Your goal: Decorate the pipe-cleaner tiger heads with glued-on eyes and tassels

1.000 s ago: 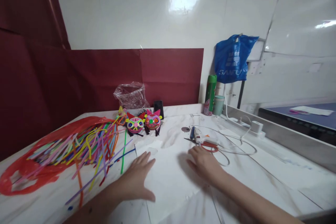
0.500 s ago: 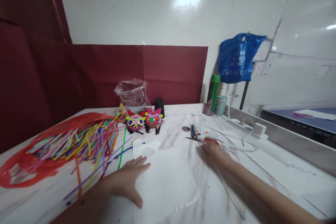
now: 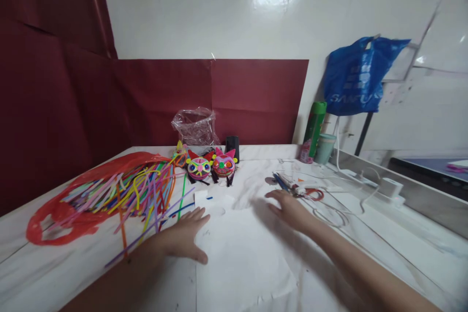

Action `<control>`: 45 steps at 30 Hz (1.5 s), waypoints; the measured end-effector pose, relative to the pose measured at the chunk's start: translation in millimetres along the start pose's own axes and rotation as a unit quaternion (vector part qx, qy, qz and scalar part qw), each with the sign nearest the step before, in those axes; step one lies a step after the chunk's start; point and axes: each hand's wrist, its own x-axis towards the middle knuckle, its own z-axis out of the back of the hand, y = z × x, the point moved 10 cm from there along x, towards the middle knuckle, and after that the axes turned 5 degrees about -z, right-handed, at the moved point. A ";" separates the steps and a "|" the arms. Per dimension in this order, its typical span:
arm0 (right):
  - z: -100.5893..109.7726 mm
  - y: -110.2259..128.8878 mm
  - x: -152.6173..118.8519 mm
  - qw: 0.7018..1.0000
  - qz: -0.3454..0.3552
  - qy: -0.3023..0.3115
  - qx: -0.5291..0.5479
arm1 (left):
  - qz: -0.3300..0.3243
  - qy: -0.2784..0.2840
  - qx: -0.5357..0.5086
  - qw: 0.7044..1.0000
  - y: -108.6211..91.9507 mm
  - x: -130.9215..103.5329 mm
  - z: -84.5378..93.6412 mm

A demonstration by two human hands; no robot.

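Observation:
My left hand (image 3: pixel 186 236) is spread open at the left edge of a large white sheet of paper (image 3: pixel 244 258), holding nothing. My right hand (image 3: pixel 290 208) hovers over the table right of the paper's upper part, fingers apart and nothing in them. Just beyond it lie scissors with red-orange handles (image 3: pixel 313 194), a slim blue tool (image 3: pixel 280 181) and a white tool whose kind I cannot make out. Behind the paper sit two colourful animal-face ornaments, one pink with yellow-rimmed eyes (image 3: pixel 199 168) and one pink-red (image 3: pixel 224 165).
At left, many coloured pipe cleaners (image 3: pixel 124 190) lie on a red plastic bag (image 3: pixel 47 226). At the back stand a clear plastic bag (image 3: pixel 195 126), a black object (image 3: pixel 232 145), a green can (image 3: pixel 314 129) and a cup (image 3: pixel 325 148). White cables and a power strip (image 3: pixel 356 177) run along the right.
My right hand has come off the scissors and moved back toward the paper; the scissors and blue tool have shifted. My left hand stays spread. The camera view has turned slightly left.

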 end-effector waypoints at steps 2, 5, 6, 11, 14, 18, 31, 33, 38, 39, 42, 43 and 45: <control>-28.7 40.8 6.6 0.998 0.021 0.055 0.009 | -0.016 0.006 0.005 1.000 0.6 3.1 -6.4; -56.3 73.2 11.9 0.995 0.020 0.085 -0.050 | 0.000 -0.096 0.000 0.995 12.0 6.8 -0.7; -60.2 77.2 12.4 0.994 0.015 0.081 -0.070 | 0.022 -0.154 0.000 0.988 20.2 5.7 6.1; -68.0 79.1 9.0 0.996 0.035 0.055 -0.055 | 0.115 -0.280 -0.004 0.953 53.2 0.9 23.4; -72.1 75.5 8.4 0.998 0.040 0.049 -0.006 | 0.125 -0.281 -0.091 0.947 58.8 4.8 21.7; -73.6 75.7 8.9 0.998 0.042 0.030 0.048 | 0.062 -0.312 -0.155 0.935 48.7 7.8 23.0; -86.7 32.8 12.6 0.882 -0.123 0.039 0.452 | -0.038 -0.343 -0.145 0.927 11.3 -7.0 31.2; -87.0 37.7 12.7 0.861 -0.121 0.050 0.492 | -0.022 -0.346 -0.129 0.929 15.4 -6.9 27.7; -85.6 44.8 8.8 0.871 -0.121 0.060 0.472 | -0.058 -0.347 -0.082 0.933 12.7 -4.5 23.6; -84.3 45.5 8.0 0.885 -0.117 0.056 0.447 | -0.066 -0.348 -0.076 0.932 11.3 -4.2 24.2; -81.6 51.6 6.5 0.906 -0.089 0.052 0.410 | -0.068 -0.354 -0.075 0.930 9.3 -4.3 28.2; -81.7 54.4 6.3 0.905 -0.079 0.056 0.415 | -0.065 -0.352 -0.077 0.930 8.9 -4.1 29.3; -82.7 58.9 6.3 0.897 -0.066 0.067 0.432 | -0.066 -0.347 -0.078 0.932 7.4 -3.6 30.8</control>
